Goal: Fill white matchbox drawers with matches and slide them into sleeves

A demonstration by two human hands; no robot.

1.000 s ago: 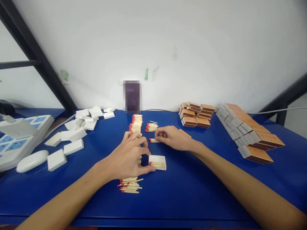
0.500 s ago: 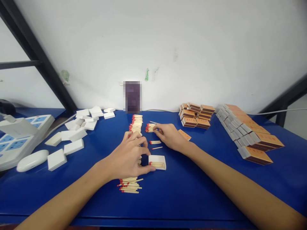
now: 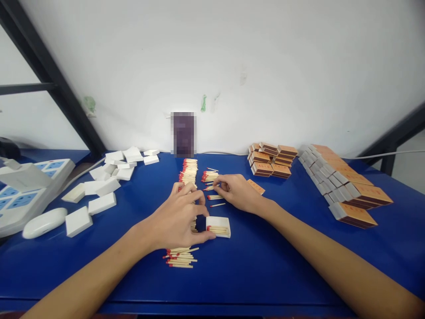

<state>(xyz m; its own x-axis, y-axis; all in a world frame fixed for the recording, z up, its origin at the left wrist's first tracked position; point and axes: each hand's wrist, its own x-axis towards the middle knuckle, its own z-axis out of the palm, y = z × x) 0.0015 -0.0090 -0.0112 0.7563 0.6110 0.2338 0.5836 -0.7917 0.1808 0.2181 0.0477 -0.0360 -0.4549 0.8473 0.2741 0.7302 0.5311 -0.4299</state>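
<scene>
Red-tipped pale matches (image 3: 188,170), white tray (image 3: 218,226), blue table (image 3: 252,266), orange-brown matchboxes (image 3: 270,160)

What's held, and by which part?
Right hand pinches red-tipped wooden matches by their bare ends; left hand touches the small white cardboard tray at its left edge.

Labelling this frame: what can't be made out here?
Head view only:
Match row: middle hidden under left hand.
Right hand: curled fingers hide whether its grip holds a match.
Dark block at wall: pixelated.
White device: cut by left edge.
Boxes: print too small.
</scene>
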